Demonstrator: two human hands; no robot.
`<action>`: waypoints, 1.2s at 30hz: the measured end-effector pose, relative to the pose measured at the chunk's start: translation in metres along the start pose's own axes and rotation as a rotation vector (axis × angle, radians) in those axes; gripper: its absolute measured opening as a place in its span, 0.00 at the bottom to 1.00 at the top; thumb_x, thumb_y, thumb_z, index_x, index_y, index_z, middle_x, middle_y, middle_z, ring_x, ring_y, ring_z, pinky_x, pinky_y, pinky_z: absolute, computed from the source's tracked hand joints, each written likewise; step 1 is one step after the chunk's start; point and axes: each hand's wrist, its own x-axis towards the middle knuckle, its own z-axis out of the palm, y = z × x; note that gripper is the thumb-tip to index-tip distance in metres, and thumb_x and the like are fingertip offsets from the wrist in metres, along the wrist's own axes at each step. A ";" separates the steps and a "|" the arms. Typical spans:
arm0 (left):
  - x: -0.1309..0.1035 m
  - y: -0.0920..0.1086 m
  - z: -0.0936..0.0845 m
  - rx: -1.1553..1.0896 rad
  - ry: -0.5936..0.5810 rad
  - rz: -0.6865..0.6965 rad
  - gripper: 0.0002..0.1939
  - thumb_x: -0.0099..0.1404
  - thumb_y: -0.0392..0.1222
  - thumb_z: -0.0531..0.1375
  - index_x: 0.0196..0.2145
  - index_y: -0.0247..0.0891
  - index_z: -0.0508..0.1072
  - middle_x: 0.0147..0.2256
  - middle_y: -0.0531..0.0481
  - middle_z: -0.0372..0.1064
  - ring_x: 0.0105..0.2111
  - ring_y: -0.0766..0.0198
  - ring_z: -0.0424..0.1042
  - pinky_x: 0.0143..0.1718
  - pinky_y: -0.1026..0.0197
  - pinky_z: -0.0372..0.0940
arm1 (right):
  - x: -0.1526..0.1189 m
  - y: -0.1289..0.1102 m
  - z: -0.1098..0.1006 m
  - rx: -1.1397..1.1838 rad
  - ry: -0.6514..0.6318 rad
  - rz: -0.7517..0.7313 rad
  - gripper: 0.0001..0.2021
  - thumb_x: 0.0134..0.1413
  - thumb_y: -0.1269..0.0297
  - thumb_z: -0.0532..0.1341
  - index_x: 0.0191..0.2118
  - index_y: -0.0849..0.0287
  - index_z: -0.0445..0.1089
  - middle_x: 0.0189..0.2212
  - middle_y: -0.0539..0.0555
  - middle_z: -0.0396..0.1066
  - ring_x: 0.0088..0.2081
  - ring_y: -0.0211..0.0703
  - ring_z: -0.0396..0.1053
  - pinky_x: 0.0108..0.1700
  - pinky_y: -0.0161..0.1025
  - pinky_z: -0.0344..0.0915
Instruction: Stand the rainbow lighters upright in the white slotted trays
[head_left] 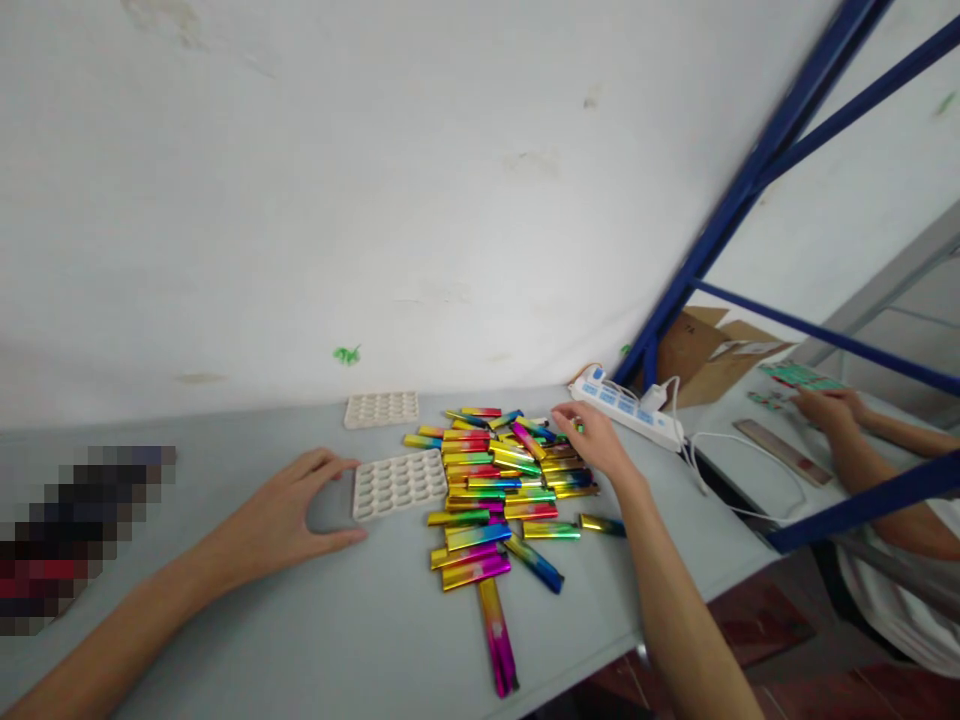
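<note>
My left hand [300, 505] is open, thumb and fingers spread around the left end of a white tray [397, 484] with rows of rounded slots. Its fingertips are at the tray's edge; I cannot tell if they touch. Right of the tray lies a loose pile of shiny lighters [487, 485], metallic yellow fading into red, blue, green or magenta. My right hand [596, 437] hovers at the pile's upper right edge, fingers loosely bent and apart, with nothing visible in them. One yellow-magenta lighter [496, 635] lies apart near the front edge.
A second white slotted tray [381, 410] lies by the wall. A white power strip [626, 408] with cables sits right of the pile, beside a blue metal frame [720, 220]. Beyond it are a cardboard box [686, 355] and another person's hands [829, 408]. A pixelated patch covers the far left.
</note>
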 end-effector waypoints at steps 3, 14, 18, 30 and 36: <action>0.001 0.000 0.004 -0.001 0.025 0.011 0.34 0.55 0.68 0.68 0.52 0.45 0.77 0.51 0.44 0.75 0.47 0.46 0.77 0.51 0.49 0.73 | -0.001 -0.011 0.004 -0.042 -0.114 -0.026 0.14 0.68 0.53 0.61 0.43 0.58 0.78 0.39 0.58 0.80 0.42 0.50 0.75 0.49 0.46 0.68; 0.001 0.010 0.003 0.028 0.037 -0.001 0.33 0.57 0.67 0.67 0.52 0.42 0.76 0.50 0.44 0.75 0.48 0.47 0.77 0.54 0.48 0.72 | -0.002 -0.007 0.014 -0.064 -0.207 0.058 0.08 0.66 0.60 0.63 0.41 0.57 0.79 0.39 0.57 0.81 0.40 0.49 0.77 0.44 0.43 0.69; 0.001 0.012 0.003 0.015 0.052 0.016 0.32 0.59 0.68 0.66 0.51 0.42 0.76 0.48 0.45 0.75 0.47 0.48 0.77 0.55 0.48 0.72 | 0.000 -0.003 0.016 -0.016 -0.076 0.044 0.07 0.63 0.62 0.63 0.40 0.58 0.77 0.39 0.59 0.80 0.40 0.49 0.76 0.46 0.45 0.70; 0.002 0.008 0.005 -0.006 0.071 0.035 0.32 0.58 0.67 0.67 0.51 0.41 0.76 0.46 0.45 0.75 0.45 0.49 0.77 0.51 0.51 0.73 | 0.012 -0.070 0.030 1.166 0.232 0.446 0.24 0.38 0.47 0.79 0.40 0.55 0.77 0.37 0.52 0.77 0.37 0.41 0.73 0.42 0.40 0.73; 0.002 0.012 0.004 -0.008 0.070 0.039 0.31 0.59 0.65 0.67 0.50 0.41 0.76 0.47 0.45 0.75 0.46 0.49 0.77 0.51 0.51 0.72 | 0.015 -0.117 0.028 1.372 -0.003 0.340 0.23 0.50 0.42 0.74 0.41 0.50 0.68 0.34 0.47 0.74 0.31 0.40 0.72 0.33 0.38 0.71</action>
